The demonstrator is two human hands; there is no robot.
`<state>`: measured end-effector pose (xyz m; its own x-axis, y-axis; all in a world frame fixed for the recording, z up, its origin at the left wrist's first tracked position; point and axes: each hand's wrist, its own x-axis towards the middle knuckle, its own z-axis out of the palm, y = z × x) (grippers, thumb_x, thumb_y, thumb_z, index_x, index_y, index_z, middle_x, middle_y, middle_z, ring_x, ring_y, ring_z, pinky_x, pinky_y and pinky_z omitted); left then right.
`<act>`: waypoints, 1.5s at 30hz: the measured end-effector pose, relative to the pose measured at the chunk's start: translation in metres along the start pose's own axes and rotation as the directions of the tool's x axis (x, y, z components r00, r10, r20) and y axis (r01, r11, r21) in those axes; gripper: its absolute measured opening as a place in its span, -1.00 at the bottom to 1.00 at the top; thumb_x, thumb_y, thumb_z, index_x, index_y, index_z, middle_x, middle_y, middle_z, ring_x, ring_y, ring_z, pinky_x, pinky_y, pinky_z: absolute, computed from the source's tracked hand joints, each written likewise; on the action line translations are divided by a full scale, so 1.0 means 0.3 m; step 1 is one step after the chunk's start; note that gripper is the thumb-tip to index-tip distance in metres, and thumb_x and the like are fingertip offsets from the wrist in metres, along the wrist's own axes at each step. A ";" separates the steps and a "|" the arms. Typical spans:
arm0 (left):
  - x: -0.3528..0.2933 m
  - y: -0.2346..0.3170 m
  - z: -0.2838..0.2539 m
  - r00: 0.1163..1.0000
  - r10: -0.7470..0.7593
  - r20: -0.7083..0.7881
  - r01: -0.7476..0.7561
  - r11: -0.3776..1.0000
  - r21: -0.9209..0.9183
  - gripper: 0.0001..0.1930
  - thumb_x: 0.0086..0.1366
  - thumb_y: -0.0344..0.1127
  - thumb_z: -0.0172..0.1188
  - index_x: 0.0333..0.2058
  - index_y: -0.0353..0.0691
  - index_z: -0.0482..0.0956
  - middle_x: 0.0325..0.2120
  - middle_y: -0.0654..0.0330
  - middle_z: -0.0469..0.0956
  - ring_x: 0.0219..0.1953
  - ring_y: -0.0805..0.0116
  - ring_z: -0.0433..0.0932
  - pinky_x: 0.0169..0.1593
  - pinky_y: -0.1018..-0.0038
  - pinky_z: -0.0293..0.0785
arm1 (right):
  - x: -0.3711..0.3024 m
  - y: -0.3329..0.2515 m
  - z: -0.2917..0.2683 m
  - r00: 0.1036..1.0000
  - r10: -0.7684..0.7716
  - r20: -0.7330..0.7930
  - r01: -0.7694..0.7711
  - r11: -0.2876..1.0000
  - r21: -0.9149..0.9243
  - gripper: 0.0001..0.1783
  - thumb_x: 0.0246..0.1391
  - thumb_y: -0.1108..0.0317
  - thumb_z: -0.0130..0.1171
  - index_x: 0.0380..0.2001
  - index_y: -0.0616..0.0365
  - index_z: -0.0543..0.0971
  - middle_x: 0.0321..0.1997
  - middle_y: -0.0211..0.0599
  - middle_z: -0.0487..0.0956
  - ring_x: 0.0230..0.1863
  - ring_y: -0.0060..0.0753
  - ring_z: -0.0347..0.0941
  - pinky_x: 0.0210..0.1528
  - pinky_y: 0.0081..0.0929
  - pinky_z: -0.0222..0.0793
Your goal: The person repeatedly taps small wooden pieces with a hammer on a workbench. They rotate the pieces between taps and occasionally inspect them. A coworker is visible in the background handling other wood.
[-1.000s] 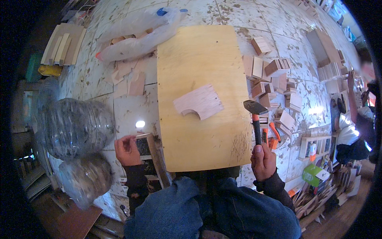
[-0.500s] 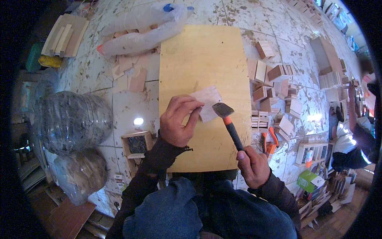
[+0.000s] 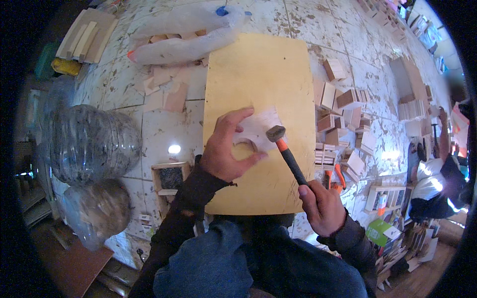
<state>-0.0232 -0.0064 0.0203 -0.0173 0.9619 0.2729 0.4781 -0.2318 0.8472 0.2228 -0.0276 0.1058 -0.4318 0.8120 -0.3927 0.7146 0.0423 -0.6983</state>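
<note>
My right hand (image 3: 324,206) is wrapped round the black grip of a hammer (image 3: 293,164) with an orange band. The hammer's dark head is over the right part of a thin, pale wooden piece (image 3: 266,120). That piece lies on a yellowish wooden board (image 3: 258,69) in front of me. My left hand (image 3: 227,149) is at the left side of the piece, thumb and fingers spread wide in a curve. Its fingertips are over or against the piece; contact cannot be made out. Any nail is too small to see.
Several wooden blocks (image 3: 353,98) stand right of the board, with orange-handled pliers (image 3: 339,174) nearby. A wooden box of dark nails (image 3: 171,180) sits at left, near large plastic-wrapped bundles (image 3: 97,144). Thin wood offcuts (image 3: 174,97) lie beyond. Another person (image 3: 435,184) is at far right.
My left thumb and fingers, close together over the pale piece before, have spread apart. The hammer head has turned and stays over the piece. The whole view has shifted slightly.
</note>
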 end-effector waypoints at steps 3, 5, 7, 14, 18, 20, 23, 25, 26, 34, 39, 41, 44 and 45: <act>0.003 -0.002 -0.001 0.996 0.083 0.036 -0.087 0.988 0.128 -0.20 -0.13 -0.28 0.49 0.10 -0.22 0.27 0.04 0.04 0.41 0.03 0.14 0.38 0.02 0.34 0.42 | -0.050 0.026 -0.012 0.998 -0.029 -0.055 0.035 0.994 0.104 -0.66 0.29 0.17 -0.08 -0.35 0.26 0.45 -0.73 -0.02 0.40 -0.64 0.15 0.44 -0.58 -0.09 0.29; 0.009 -0.013 0.013 0.995 0.095 0.027 -0.097 0.991 0.089 -0.15 -0.17 -0.24 0.51 0.12 -0.23 0.26 0.06 0.03 0.37 0.02 0.09 0.35 0.00 0.32 0.43 | -0.085 0.031 -0.025 0.994 -0.101 -0.030 0.105 0.939 0.326 -0.62 0.28 0.13 -0.08 -0.45 0.23 0.43 -0.71 -0.15 0.43 -0.66 -0.11 0.43 -0.59 -0.28 0.30; 0.005 -0.026 0.023 0.993 0.118 0.012 -0.119 0.985 0.126 -0.13 -0.18 -0.24 0.50 0.13 -0.24 0.26 0.04 0.03 0.38 0.01 0.09 0.36 -0.01 0.31 0.43 | -0.094 0.025 -0.023 0.977 -0.208 -0.040 0.184 0.744 0.642 -0.60 0.27 0.11 -0.08 -0.50 0.21 0.39 -0.68 -0.19 0.42 -0.68 -0.20 0.40 -0.61 -0.36 0.27; -0.006 -0.038 0.041 0.994 0.112 -0.010 -0.111 0.991 0.079 -0.12 -0.19 -0.27 0.46 0.12 -0.29 0.18 0.06 0.03 0.40 0.00 0.09 0.35 -0.03 0.33 0.44 | -0.001 -0.024 0.014 0.999 -0.023 -0.046 0.022 1.000 -0.021 -0.72 0.31 0.18 -0.13 -0.32 0.18 0.38 -0.69 -0.02 0.44 -0.63 0.12 0.43 -0.59 -0.10 0.27; -0.003 -0.042 0.042 0.992 0.125 -0.003 -0.124 0.987 0.107 -0.09 -0.19 -0.30 0.45 0.13 -0.31 0.12 0.05 0.04 0.44 0.00 0.10 0.36 -0.03 0.36 0.42 | -0.031 -0.002 0.034 0.897 -0.342 -0.279 0.403 0.894 0.198 -0.55 0.31 0.02 -0.26 -0.22 0.22 0.42 -0.56 -0.21 0.51 -0.58 -0.22 0.45 -0.50 -0.36 0.32; -0.003 -0.046 0.041 0.991 0.134 -0.004 -0.132 0.983 0.124 -0.09 -0.19 -0.29 0.44 0.14 -0.31 0.11 0.06 0.04 0.44 -0.01 0.11 0.36 -0.02 0.36 0.41 | -0.005 0.037 0.070 0.902 -0.416 -0.119 0.431 0.888 0.163 -0.53 0.27 0.02 -0.18 -0.10 0.25 0.39 -0.53 -0.10 0.51 -0.58 -0.11 0.45 -0.47 -0.30 0.35; 0.001 -0.050 0.038 0.990 0.143 -0.001 -0.142 0.978 0.150 -0.08 -0.19 -0.28 0.44 0.14 -0.31 0.10 0.06 0.05 0.45 -0.03 0.12 0.35 -0.02 0.35 0.38 | 0.033 0.099 0.133 0.985 -0.161 -0.062 0.160 0.987 -0.028 -0.71 0.24 0.20 -0.06 -0.22 0.27 0.39 -0.63 0.11 0.45 -0.61 0.34 0.38 -0.56 0.00 0.31; 0.002 -0.049 0.039 0.989 0.146 -0.009 -0.143 0.980 0.136 -0.08 -0.19 -0.28 0.44 0.14 -0.31 0.10 0.06 0.07 0.45 -0.04 0.12 0.35 -0.01 0.34 0.37 | 0.029 0.129 0.148 0.986 -0.090 -0.140 0.095 0.995 0.034 -0.76 0.25 0.26 -0.08 -0.30 0.26 0.38 -0.66 0.05 0.45 -0.61 0.31 0.40 -0.59 -0.02 0.31; 0.005 -0.048 0.038 0.989 0.146 -0.012 -0.143 0.979 0.145 -0.09 -0.19 -0.28 0.44 0.14 -0.30 0.11 0.06 0.08 0.46 -0.05 0.13 0.35 -0.01 0.35 0.38 | 0.022 0.136 0.150 0.976 -0.115 -0.187 0.128 0.990 0.062 -0.76 0.25 0.25 -0.08 -0.30 0.25 0.38 -0.67 0.05 0.44 -0.61 0.30 0.41 -0.59 -0.02 0.31; 0.009 -0.016 0.025 0.995 0.102 0.011 -0.102 0.991 0.088 -0.10 -0.17 -0.28 0.46 0.15 -0.29 0.14 0.10 0.07 0.42 -0.03 0.12 0.36 0.02 0.36 0.40 | 0.031 0.118 0.162 0.985 -0.088 -0.146 0.081 0.995 -0.054 -0.63 0.31 0.14 -0.17 -0.45 0.21 0.34 -0.75 -0.15 0.39 -0.71 -0.01 0.39 -0.62 -0.20 0.25; -0.066 -0.045 -0.017 0.975 0.207 -0.086 -0.187 0.963 0.197 -0.21 -0.05 -0.24 0.43 0.14 -0.26 0.23 0.14 -0.02 0.33 0.08 0.13 0.37 0.06 0.37 0.42 | -0.006 0.167 0.154 0.950 -0.082 -0.302 0.101 0.994 0.049 -0.71 0.30 0.18 -0.15 -0.37 0.18 0.34 -0.72 0.01 0.42 -0.64 0.22 0.42 -0.59 0.00 0.28; -0.182 -0.099 -0.033 0.944 0.073 -0.322 -0.039 0.993 0.113 -0.37 0.04 -0.22 0.37 0.07 -0.27 0.33 0.04 -0.07 0.39 0.07 0.08 0.40 0.03 0.33 0.43 | -0.039 0.202 0.152 0.942 -0.050 -0.333 0.077 0.995 0.069 -0.70 0.31 0.17 -0.17 -0.37 0.18 0.35 -0.71 -0.03 0.43 -0.65 0.17 0.43 -0.60 -0.05 0.30; -0.417 -0.262 -0.098 0.603 -0.530 -0.596 0.609 0.789 -0.086 -0.66 0.14 -0.27 0.26 -0.12 -0.27 0.51 -0.19 -0.14 0.53 -0.02 -0.04 0.47 -0.05 0.18 0.46 | -0.058 0.254 0.159 0.938 0.060 -0.343 -0.012 0.990 0.139 -0.64 0.32 0.14 -0.20 -0.43 0.19 0.36 -0.71 -0.10 0.46 -0.67 0.04 0.45 -0.60 -0.16 0.32; -0.487 -0.334 -0.130 0.622 -0.577 -0.529 0.746 0.643 0.175 -0.70 0.12 -0.31 0.24 -0.16 -0.28 0.53 -0.27 -0.13 0.55 -0.08 -0.06 0.50 -0.07 0.15 0.46 | -0.059 0.267 0.164 0.930 0.112 -0.351 -0.055 0.984 0.169 -0.62 0.32 0.13 -0.20 -0.45 0.19 0.36 -0.72 -0.12 0.46 -0.68 0.00 0.45 -0.60 -0.17 0.31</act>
<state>-0.1028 -0.1292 -0.0868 -0.7509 0.6557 -0.0784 0.4485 0.5935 0.6683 0.2606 -0.0672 0.0275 -0.1279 0.9640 -0.2331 0.6336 -0.1014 -0.7670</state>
